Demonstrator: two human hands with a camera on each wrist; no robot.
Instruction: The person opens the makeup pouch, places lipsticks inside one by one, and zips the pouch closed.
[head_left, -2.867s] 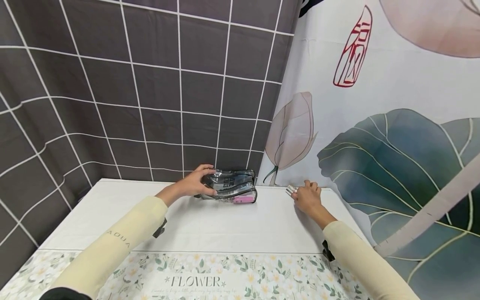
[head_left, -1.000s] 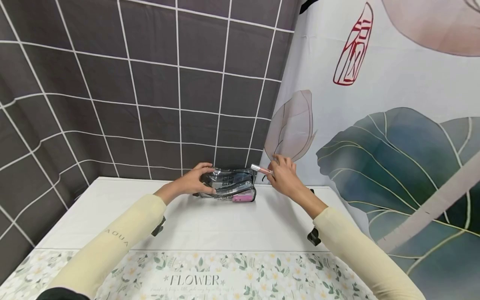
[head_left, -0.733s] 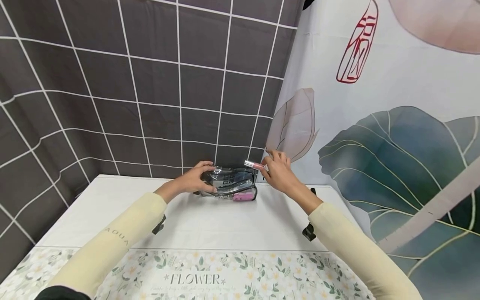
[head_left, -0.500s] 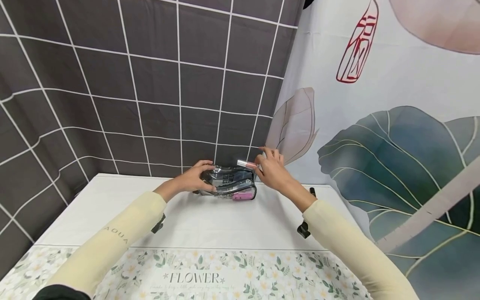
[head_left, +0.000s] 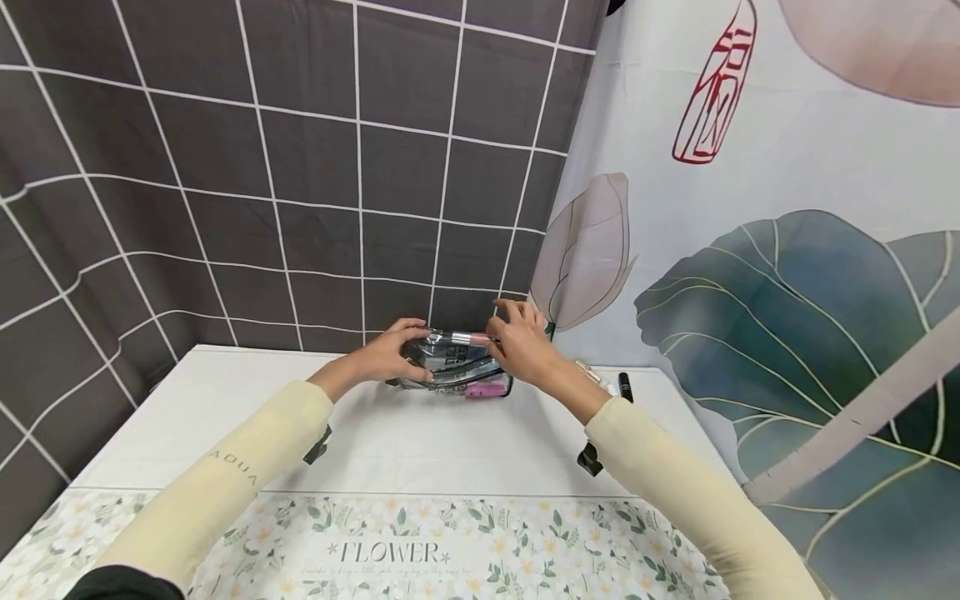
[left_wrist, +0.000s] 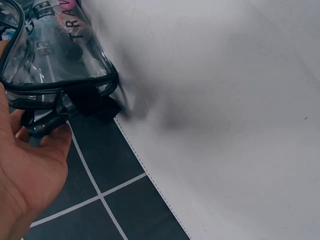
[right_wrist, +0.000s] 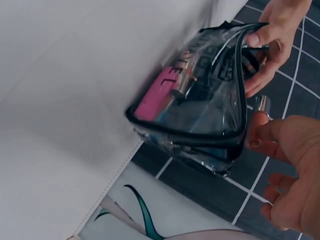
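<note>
A clear cosmetic bag point(head_left: 452, 358) with black trim and lettering lies at the table's back edge. Through its wall I see a pink item point(right_wrist: 156, 95) and other small things, partly hidden. My left hand point(head_left: 384, 357) grips the bag's left end, thumb in front and fingers behind. In the right wrist view the bag's mouth faces my right hand point(right_wrist: 300, 160). Between thumb and fingertips this hand pinches a lip gloss tube point(head_left: 472, 339), pinkish with a silver cap. The tube lies nearly level over the bag's top, silver cap pointing left; in the right wrist view it shows beside the rim.
Behind my right wrist, at the back right of the white table point(head_left: 420, 454), lie a black tube point(head_left: 625, 387) and small pale items point(head_left: 592, 374), partly hidden. A dark grid curtain point(head_left: 300, 208) hangs close behind the bag. A floral cloth point(head_left: 247, 542) covers the front.
My right hand has picked up the lip gloss from the table's back right and carried it left, over the bag. My left hand still holds the bag in place.
</note>
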